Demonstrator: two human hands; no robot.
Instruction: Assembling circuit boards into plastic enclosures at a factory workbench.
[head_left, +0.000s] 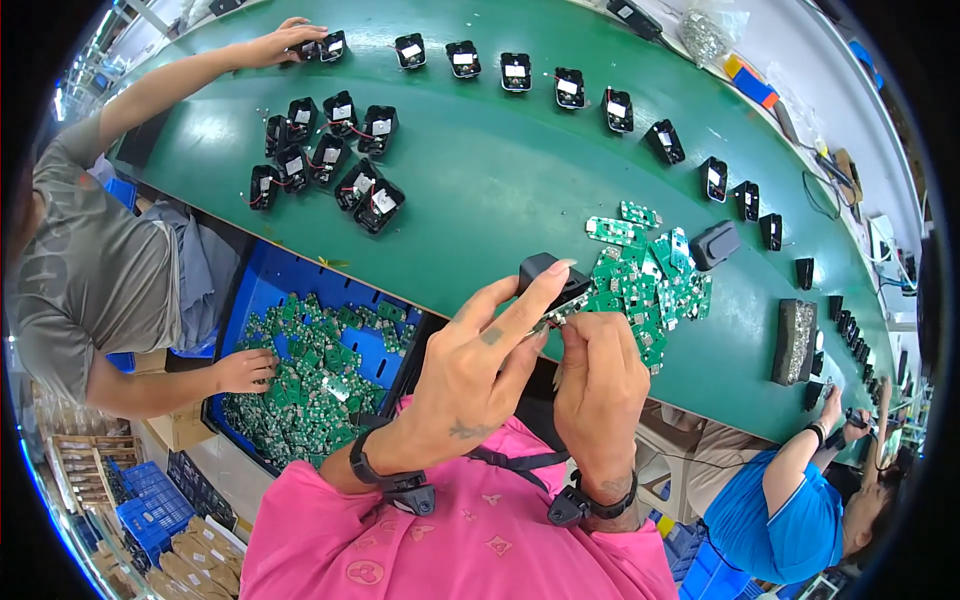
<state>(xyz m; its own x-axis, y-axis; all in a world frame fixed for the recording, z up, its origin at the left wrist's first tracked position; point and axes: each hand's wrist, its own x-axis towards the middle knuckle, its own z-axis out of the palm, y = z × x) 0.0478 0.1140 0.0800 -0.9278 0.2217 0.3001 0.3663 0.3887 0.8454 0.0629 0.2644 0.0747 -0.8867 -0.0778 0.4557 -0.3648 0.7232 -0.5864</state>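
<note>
The left grip (472,358) clasps a black case (534,267) and circuit board (571,307), the right grip (602,375) pinches something indistinct beside them, apparently mid-joining, which next calls for steady alignment.

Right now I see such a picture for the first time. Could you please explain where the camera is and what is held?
There is no machine: the left hand and right hand in the middle are the wearer's own bare hands. The one picture comes from a wide fisheye camera on the wearer's head, looking down, so straight edges bend. The left hand holds a black housing; the right hand is at a small circuit board, its exact grip hidden. On the green table lie a pile of green circuit boards and a row of black housings. At the left, a co-worker's hand is in a blue bin of loose boards.
</note>
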